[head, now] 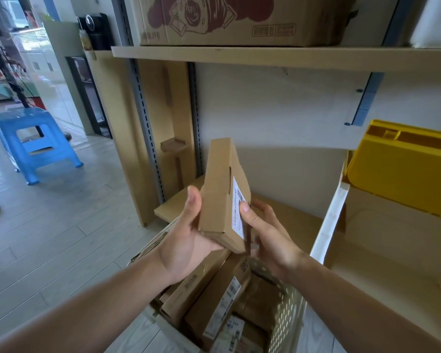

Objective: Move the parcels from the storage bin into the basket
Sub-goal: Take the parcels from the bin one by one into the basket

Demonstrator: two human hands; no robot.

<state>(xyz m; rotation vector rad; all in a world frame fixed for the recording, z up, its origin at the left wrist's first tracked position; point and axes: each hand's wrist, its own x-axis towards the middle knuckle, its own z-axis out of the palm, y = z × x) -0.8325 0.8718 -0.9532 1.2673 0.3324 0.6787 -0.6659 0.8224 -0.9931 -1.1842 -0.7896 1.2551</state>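
Grip: both hands hold one flat cardboard parcel (223, 197) upright at frame centre; the left hand (186, 240) cups its lower edge with the thumb pressed on the near face, while the right hand (267, 235) pinches the labelled side, thumb lying on the white shipping label (238, 207).
Why held so: standing on its narrow edge, the parcel looks set to slide down into a gap, since the load below is packed tight.
Basket: the cream perforated basket (288, 309) sits at lower centre, directly under the hands, already holding several cardboard parcels (214, 296) leaning on edge.
Storage bin: a yellow bin (402, 171) lies at the right edge of the frame on a large carton (382, 245); whether it is the source I cannot tell, and its inside is hidden.
Surroundings: a wooden shelf (265, 57) crosses the upper frame with a printed box (234, 19) on it; a blue stool (33, 138) stands at middle left.
Stage: carried parcel is above the basket, not yet released.
Next need: lower it edge-first between the stacked ones.
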